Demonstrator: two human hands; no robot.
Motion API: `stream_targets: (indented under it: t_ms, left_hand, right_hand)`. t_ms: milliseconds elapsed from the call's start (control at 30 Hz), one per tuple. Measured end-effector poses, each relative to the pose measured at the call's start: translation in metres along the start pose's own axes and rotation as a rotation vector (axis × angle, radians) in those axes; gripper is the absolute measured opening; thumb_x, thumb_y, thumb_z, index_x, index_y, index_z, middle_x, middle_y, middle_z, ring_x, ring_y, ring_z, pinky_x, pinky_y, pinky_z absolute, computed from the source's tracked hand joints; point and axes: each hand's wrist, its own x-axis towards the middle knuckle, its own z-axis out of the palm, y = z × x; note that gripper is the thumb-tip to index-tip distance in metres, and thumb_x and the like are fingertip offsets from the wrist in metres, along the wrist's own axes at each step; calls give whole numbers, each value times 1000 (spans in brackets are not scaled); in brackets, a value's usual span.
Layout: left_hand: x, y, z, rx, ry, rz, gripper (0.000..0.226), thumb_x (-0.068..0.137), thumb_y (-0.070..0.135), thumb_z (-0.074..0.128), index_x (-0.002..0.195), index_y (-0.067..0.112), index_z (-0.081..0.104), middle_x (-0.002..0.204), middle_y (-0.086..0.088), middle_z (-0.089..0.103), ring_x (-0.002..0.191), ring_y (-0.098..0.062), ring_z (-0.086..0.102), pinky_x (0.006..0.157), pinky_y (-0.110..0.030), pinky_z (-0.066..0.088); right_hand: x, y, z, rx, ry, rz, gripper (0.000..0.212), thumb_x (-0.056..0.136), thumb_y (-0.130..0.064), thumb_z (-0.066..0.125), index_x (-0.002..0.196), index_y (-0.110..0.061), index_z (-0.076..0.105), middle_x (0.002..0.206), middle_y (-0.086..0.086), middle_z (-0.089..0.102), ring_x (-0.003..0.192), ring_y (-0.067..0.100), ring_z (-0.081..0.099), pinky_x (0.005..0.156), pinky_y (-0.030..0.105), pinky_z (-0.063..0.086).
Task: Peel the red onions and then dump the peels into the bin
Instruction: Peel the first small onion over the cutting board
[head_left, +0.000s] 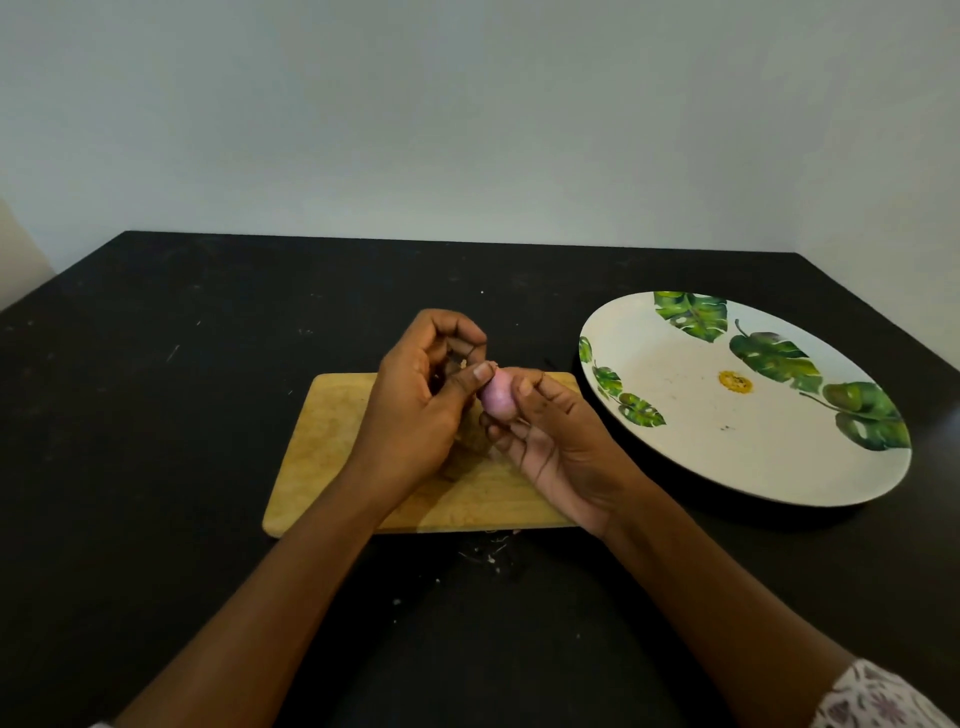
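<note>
The red onion (497, 397) is being held in the air over the cutting board (332, 447), showing smooth pale purple flesh with no dry skin visible on the side facing the camera, so this one is looking nearly or fully peeled. The right hand (561, 452) is cradling it from below and pinching it between thumb and curled fingers. The left hand (415, 400) is curling in from the other side, its thumb pressing against the onion's top end, and its fingers seem to be closing on a brownish scrap of skin (453, 364). Under the hands a brownish heap of peels (467, 449) is lying on the board, and small bits (488, 551) are lying on the black table (156, 415) just by the board's near edge. The leaf-printed plate (701, 441) is sitting to the right of the board and is holding no onions, only a few dark specks. No other onions and no bin are showing, so how many remain cannot be told; the dumping of peels is still waiting to be done.
</note>
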Motion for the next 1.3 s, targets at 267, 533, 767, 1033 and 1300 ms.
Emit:
stream_targets:
  t_ms: [267,533,767,1033,1300]
  left_hand:
    - [-9,-1,5,108,13,34,29,89,3,56,99,29,48,88,-4,57,81,-15,58,68,-24,52]
    - [-7,0,-2,111,265,68,28,83,-2,63,102,15,52,83,5,59,73,-4,63,66,-12,50]
    - [-7,-5,-6,231,220,60,23,83,6,66,100,21,64,93,14,65,89,2,63,78,-10,48]
    - [-10,0,0,151,117,104,23,78,2,70,99,12,66,91,9,68,87,1,65,74,-7,47]
    - [-12,7,1,88,56,106,27,75,5,72,93,23,64,84,8,67,80,-2,65,72,-11,49]
  right_hand:
    - [1,-2,1,88,86,-42,43,57,-1,76,95,-9,59,90,11,70,81,18,70,69,25,58]
    - [1,-4,6,117,134,-51,29,70,3,62,97,-7,57,93,12,69,88,24,67,80,30,59]
    - [0,-4,6,72,119,-53,27,75,-14,62,100,-6,60,93,8,73,90,20,70,75,25,58]
    - [0,-5,10,-106,123,10,38,79,-40,57,98,-8,66,82,5,69,69,10,61,64,21,51]
    - [-5,-9,16,-234,115,86,51,93,-52,43,67,-15,67,55,0,54,45,8,46,42,17,38]
